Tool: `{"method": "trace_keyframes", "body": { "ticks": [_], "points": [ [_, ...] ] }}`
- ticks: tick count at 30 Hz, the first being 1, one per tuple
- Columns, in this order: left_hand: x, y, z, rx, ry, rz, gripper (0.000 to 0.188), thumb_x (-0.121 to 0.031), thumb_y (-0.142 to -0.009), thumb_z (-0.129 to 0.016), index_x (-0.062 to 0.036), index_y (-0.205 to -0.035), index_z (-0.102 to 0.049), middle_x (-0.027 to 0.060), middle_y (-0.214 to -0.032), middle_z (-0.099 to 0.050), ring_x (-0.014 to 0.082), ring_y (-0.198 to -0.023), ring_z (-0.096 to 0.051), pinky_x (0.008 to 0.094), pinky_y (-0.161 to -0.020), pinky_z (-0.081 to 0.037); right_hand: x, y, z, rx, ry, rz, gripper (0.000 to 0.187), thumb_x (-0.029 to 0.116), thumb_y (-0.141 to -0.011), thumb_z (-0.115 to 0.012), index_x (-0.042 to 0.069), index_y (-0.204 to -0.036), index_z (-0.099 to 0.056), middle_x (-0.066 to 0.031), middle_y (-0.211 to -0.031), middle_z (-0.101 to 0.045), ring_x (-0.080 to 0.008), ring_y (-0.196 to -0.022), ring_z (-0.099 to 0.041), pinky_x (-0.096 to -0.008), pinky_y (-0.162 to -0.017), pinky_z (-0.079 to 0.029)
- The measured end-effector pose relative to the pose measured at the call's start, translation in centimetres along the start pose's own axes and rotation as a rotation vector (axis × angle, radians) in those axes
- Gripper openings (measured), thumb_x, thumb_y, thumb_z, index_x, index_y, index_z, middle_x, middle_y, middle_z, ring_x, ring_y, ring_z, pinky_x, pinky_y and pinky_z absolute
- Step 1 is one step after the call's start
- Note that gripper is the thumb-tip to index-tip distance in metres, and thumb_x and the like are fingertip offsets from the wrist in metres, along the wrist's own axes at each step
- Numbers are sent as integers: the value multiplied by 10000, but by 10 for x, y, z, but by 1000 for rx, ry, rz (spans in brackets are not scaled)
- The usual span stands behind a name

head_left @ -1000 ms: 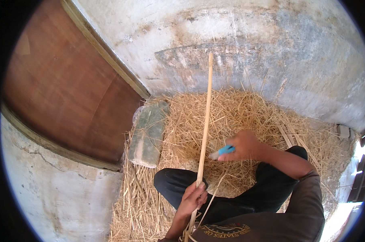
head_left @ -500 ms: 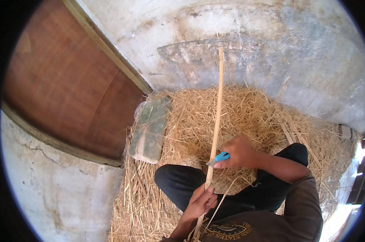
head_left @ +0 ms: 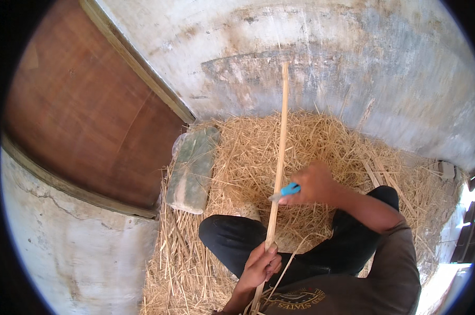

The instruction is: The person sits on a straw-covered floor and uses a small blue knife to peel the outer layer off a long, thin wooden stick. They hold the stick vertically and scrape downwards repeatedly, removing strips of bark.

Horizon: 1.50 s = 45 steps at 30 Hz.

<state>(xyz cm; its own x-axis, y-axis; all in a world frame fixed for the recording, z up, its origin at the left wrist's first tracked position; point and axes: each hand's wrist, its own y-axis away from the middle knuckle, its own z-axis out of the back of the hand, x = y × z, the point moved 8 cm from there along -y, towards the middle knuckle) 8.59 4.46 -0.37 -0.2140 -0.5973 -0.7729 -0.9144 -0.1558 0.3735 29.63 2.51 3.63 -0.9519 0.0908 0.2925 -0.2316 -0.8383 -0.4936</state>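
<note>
A long pale wooden strip (head_left: 282,134), perhaps split bamboo, runs from my lap up toward the wall, slightly tilted. My left hand (head_left: 261,264) is closed around its lower part. Farther up, my right hand (head_left: 312,184) grips a knife with a bright blue handle (head_left: 290,189). The short blade (head_left: 275,197) lies against the strip, partly hidden by its small size. A thin curled sliver (head_left: 290,257) rises from near my lap, to the right of my left hand.
Shavings and straw-like slivers (head_left: 321,136) cover the floor around my crossed legs. A greenish block (head_left: 193,170) rests at the left. Beyond stands a stained wall (head_left: 395,89); a brown door panel (head_left: 90,110) is at upper left. Flat strips (head_left: 376,170) lie at the right.
My right hand and the knife have slid a little up along the strip, away from my left hand. My left hand keeps its hold in nearly the same place.
</note>
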Motion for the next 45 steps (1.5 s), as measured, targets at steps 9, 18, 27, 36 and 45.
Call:
{"method": "trace_keyframes", "body": {
  "ticks": [9,18,27,36,45],
  "points": [
    [5,13,-1,-23,-77,32,169,-224,-1025,-396,-74,-953,-422,-18,-547,-319,64,-416,-284,211,-383,-244,-114,-32,12,85,13,-534,716,769,-757,-507,78,-618,-626,-50,-514,-532,-202,-505,-550,-386,-501,-442],
    [36,39,4,-39,-137,203,187,-266,-987,-478,-83,-949,-465,-25,-628,-378,69,-541,-355,222,-462,-268,-228,-48,47,-95,142,-794,733,750,-816,-443,71,-569,-567,-79,-459,-473,-245,-421,-491,-389,-430,-400],
    [66,81,38,-284,-270,144,157,-235,-984,-498,-81,-978,-526,-48,-658,-435,53,-557,-400,207,-479,-297,-374,58,86,-246,209,-1236,848,768,-794,-443,-50,-831,-664,-265,-878,-662,-368,-853,-662,-461,-734,-491],
    [6,8,16,-68,-179,10,273,-275,-1039,-333,-84,-852,-390,-9,-555,-337,67,-405,-300,204,-358,-259,-78,11,4,71,9,-242,652,680,-820,-540,70,-590,-566,-67,-446,-427,-223,-400,-469,-380,-449,-381],
    [28,26,11,-30,-170,55,245,-273,-1031,-368,-78,-887,-406,-11,-561,-340,66,-428,-305,213,-379,-262,-83,-17,18,60,117,-236,677,724,-825,-476,102,-575,-577,-40,-423,-409,-194,-375,-448,-362,-416,-379]
  ]
}}
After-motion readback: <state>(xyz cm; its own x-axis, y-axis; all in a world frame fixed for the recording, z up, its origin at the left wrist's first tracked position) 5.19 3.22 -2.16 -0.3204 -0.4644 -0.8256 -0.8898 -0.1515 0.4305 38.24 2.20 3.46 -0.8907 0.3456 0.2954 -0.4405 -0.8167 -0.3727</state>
